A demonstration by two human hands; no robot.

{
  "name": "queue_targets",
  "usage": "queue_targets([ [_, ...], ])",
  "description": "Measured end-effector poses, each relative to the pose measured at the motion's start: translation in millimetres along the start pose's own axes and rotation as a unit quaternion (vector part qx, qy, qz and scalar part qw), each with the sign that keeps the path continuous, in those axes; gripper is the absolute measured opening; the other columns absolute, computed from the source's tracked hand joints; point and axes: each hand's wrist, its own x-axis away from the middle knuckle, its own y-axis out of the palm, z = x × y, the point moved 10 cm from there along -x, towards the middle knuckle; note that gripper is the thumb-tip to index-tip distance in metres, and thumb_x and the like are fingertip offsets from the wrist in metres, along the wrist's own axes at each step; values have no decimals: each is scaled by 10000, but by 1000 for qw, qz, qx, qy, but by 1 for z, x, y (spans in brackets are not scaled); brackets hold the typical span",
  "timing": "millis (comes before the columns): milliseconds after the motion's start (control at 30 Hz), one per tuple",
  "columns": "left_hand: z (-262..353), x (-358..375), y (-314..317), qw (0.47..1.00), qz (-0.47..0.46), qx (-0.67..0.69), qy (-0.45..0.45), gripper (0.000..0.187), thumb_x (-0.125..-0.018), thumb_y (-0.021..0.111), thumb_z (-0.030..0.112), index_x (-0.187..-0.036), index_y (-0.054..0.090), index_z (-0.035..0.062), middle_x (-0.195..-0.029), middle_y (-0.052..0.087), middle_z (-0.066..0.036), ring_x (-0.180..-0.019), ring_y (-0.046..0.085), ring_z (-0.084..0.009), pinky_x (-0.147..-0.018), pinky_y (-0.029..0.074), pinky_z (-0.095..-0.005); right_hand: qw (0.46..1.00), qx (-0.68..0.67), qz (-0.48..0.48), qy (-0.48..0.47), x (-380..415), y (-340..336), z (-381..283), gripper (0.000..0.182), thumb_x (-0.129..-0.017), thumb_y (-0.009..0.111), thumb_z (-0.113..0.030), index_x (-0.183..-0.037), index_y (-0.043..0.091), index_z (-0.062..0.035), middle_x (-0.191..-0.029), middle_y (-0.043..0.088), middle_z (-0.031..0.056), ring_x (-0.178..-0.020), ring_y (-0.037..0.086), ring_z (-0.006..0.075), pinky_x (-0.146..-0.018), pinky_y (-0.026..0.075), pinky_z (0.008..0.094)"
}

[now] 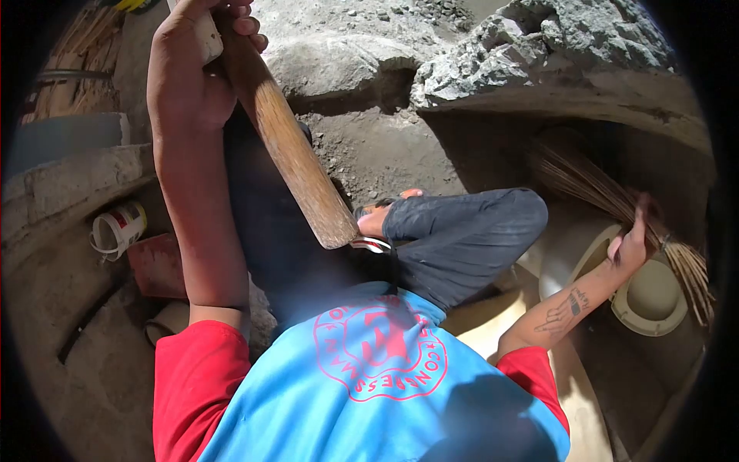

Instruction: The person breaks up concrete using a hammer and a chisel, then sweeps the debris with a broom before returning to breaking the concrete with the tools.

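At the top edge, my left hand (204, 54) is closed round a thick wooden handle (289, 146), whose worn butt end slants down toward my lap. A whitish piece (208, 37) shows beside the handle in the same hand; the tool's far end is out of frame. Out to the right, my right hand (633, 240) grips a broom of thin sticks (589, 181) near its bound part. The broom's sticks fan out to the upper left, partly in shadow. A cream round container (650, 296) lies just below this hand.
Rough, broken grey stone (493, 65) rises in front of my crossed legs (462, 239). To the left are a small white bucket (119, 229) and a reddish flat-sided object (158, 266). A bundle of sticks (81, 61) stands at upper left.
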Motion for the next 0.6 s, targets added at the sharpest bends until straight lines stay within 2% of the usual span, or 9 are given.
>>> queue_targets([
  [33, 11, 7, -5, 995, 71, -38, 58, 125, -884, 608, 188, -834, 601, 74, -719, 579, -45, -576, 563, -141, -527, 490, -282, 984, -14, 114, 137, 17, -2, 18, 164, -916, 674, -121, -1027, 659, -1, -1035, 685, 92, -944, 628, 158, -862, 485, 277],
  [67, 13, 7, -6, 995, 72, -38, 59, 125, -884, 608, 188, -834, 601, 74, -719, 579, -45, -576, 563, -141, -527, 490, -282, 988, 41, 78, 123, 26, 8, 24, 172, -908, 684, -117, -1046, 663, -17, -1082, 681, 86, -996, 619, 148, -903, 472, 274],
  [133, 10, 5, -11, 997, 66, -33, 20, 137, -865, 632, 188, -831, 595, 61, -707, 587, -50, -575, 590, -147, -523, 519, -307, 957, 200, -2, 212, 49, 47, 29, 210, -881, 719, -133, -1047, 656, -20, -1123, 675, 102, -1031, 610, 157, -958, 446, 288],
  [200, 13, 7, -12, 996, 75, -43, 35, 139, -865, 633, 189, -825, 593, 62, -702, 584, -48, -572, 590, -144, -521, 518, -306, 975, 129, -100, 152, 74, 103, 8, 197, -868, 728, -136, -1005, 649, -19, -1171, 662, 125, -1082, 594, 183, -996, 423, 317],
  [267, 17, 9, -18, 993, 91, -51, 49, 140, -864, 635, 189, -819, 591, 63, -697, 582, -45, -569, 589, -140, -519, 518, -305, 959, 72, -179, 206, 102, 134, -1, 150, -877, 692, -105, -978, 632, -12, -1206, 642, 173, -1127, 579, 229, -1027, 408, 361],
  [333, 16, 7, -23, 993, 107, -49, 28, 141, -862, 634, 181, -806, 585, 62, -692, 580, -46, -566, 591, -135, -521, 522, -299, 948, -26, -244, 204, 117, 163, -26, 122, -877, 653, -14, -997, 631, -15, -1216, 639, 176, -1142, 597, 240, -992, 458, 353],
  [400, 18, 3, -24, 993, 103, -39, 31, 144, -861, 635, 179, -800, 582, 61, -689, 579, -46, -561, 589, -133, -522, 523, -293, 936, -76, -328, 105, 118, 190, -46, 176, -835, 652, 52, -1003, 637, 3, -1173, 652, 212, -1159, 608, 283, -997, 462, 375],
  [533, 19, 3, -23, 994, 96, -24, 37, 153, -866, 639, 178, -792, 574, 60, -684, 575, -46, -555, 589, -127, -523, 525, -279, 935, -94, -339, -36, 111, 246, -26, 152, -860, 632, 50, -1007, 641, 12, -1185, 643, 231, -1198, 588, 319, -1045, 439, 427],
  [600, 19, 2, -22, 996, 79, -20, 40, 151, -870, 637, 176, -796, 572, 62, -682, 570, -41, -560, 591, -125, -522, 525, -278, 951, -86, -288, -69, 109, 272, 17, 149, -853, 657, 39, -1000, 640, 14, -1172, 660, 203, -1187, 600, 277, -1023, 455, 380],
])
